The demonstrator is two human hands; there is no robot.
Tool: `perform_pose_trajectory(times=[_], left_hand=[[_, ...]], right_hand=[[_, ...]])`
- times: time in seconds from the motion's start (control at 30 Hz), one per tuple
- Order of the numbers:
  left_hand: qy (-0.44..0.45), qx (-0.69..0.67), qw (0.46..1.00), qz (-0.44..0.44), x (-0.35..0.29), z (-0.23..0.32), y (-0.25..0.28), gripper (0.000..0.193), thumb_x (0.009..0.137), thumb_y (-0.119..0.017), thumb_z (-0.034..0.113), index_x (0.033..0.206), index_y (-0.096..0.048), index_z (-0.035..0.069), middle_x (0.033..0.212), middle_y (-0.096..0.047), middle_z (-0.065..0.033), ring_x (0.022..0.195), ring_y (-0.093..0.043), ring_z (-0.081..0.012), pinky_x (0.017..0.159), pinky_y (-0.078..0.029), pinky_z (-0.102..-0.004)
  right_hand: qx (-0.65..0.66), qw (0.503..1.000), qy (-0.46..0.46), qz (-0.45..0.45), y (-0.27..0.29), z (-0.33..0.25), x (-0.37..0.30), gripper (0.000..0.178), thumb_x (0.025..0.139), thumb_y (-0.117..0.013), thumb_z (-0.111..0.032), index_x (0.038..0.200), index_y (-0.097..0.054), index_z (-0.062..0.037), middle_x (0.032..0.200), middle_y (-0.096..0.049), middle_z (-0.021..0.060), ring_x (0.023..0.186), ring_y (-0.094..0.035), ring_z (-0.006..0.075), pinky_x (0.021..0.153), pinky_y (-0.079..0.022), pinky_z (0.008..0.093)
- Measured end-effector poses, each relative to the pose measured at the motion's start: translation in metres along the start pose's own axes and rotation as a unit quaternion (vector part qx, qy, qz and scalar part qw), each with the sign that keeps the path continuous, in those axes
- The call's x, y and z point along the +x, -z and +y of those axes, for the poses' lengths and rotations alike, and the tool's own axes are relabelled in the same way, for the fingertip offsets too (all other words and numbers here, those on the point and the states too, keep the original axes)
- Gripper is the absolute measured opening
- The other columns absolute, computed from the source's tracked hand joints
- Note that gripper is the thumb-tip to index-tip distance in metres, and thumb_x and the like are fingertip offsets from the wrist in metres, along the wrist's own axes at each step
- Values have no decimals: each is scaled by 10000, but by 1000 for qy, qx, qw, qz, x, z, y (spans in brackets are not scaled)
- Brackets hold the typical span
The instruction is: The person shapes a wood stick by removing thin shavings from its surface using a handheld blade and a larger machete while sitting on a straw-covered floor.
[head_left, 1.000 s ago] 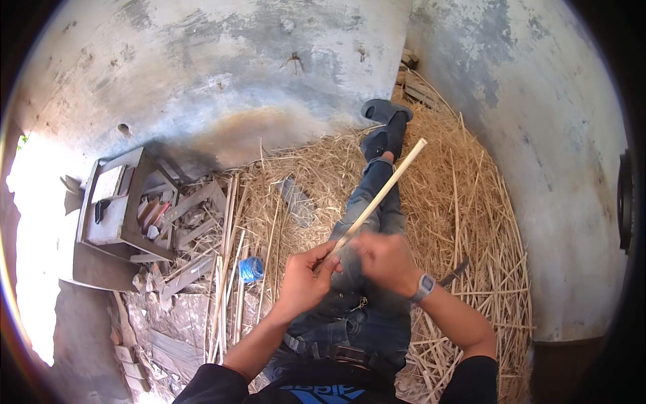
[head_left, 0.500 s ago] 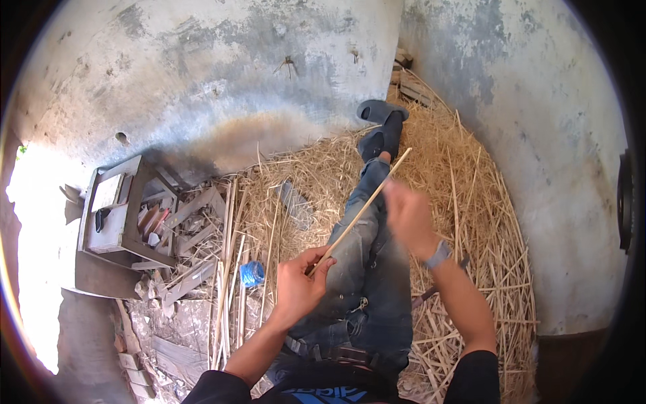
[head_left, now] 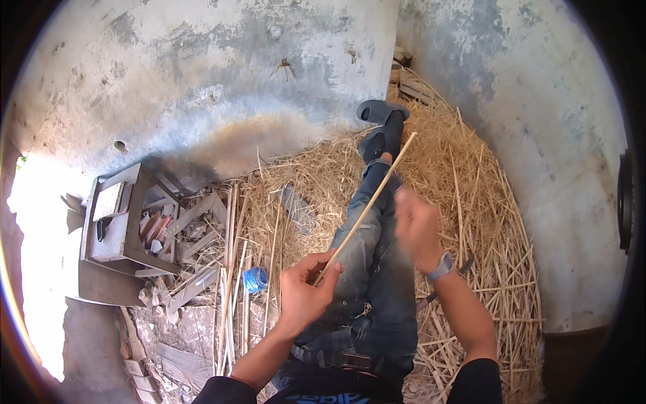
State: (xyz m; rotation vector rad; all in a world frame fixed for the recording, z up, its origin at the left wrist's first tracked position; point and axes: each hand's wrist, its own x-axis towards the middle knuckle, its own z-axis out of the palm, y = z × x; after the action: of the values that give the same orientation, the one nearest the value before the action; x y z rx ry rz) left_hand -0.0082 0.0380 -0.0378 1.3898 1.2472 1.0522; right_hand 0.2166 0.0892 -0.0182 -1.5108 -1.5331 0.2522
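Note:
My left hand (head_left: 311,286) pinches the lower end of a long, thin, pale wooden stick (head_left: 372,200) between thumb and fingers. The stick slants up and away to the right, over my jeans (head_left: 356,269), its far end free near my foot. Just right of the stick, my right hand (head_left: 418,225) looks curled, but motion smears its fingers, so what they hold, if anything, does not show. A watch (head_left: 441,268) circles that wrist. Partly hidden behind the right forearm lies a dark, slim object (head_left: 425,301) whose kind I cannot make out.
Straw and shavings (head_left: 444,161) cover the floor around my outstretched legs. Split sticks (head_left: 491,303) pile up at the right. A roll of blue twine (head_left: 255,279) sits beside long strips (head_left: 229,269) at the left. Beyond are scrap boards and a wooden cabinet (head_left: 128,232) against the wall (head_left: 235,87).
My left hand has shifted slightly right and the stick has moved with it. My right hand has moved a little right and down, farther from the stick.

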Motion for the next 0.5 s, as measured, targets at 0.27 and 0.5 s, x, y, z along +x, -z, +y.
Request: perform_pose_trajectory(times=[0.27, 0.5], left_hand=[[48, -58, 997, -31, 4, -5, 2, 226, 995, -647, 105, 1151, -688, -54, 866, -730, -40, 664, -554, -22, 592, -422, -193], [-1, -1, 993, -114, 5, -18, 2, 303, 1013, -619, 116, 1276, -662, -26, 847, -718, -3, 640, -464, -4, 569, -382, -194]], right_hand=[[121, 991, -1, -56, -22, 23, -49, 267, 1022, -567, -241, 886, -658, -31, 610, -590, 125, 514, -576, 244, 509, -438, 366], [156, 983, -86, -49, -11, -7, -29, 236, 967, -686, -228, 912, -651, -2, 571, -547, -18, 533, -496, 38, 497, -388, 268]])
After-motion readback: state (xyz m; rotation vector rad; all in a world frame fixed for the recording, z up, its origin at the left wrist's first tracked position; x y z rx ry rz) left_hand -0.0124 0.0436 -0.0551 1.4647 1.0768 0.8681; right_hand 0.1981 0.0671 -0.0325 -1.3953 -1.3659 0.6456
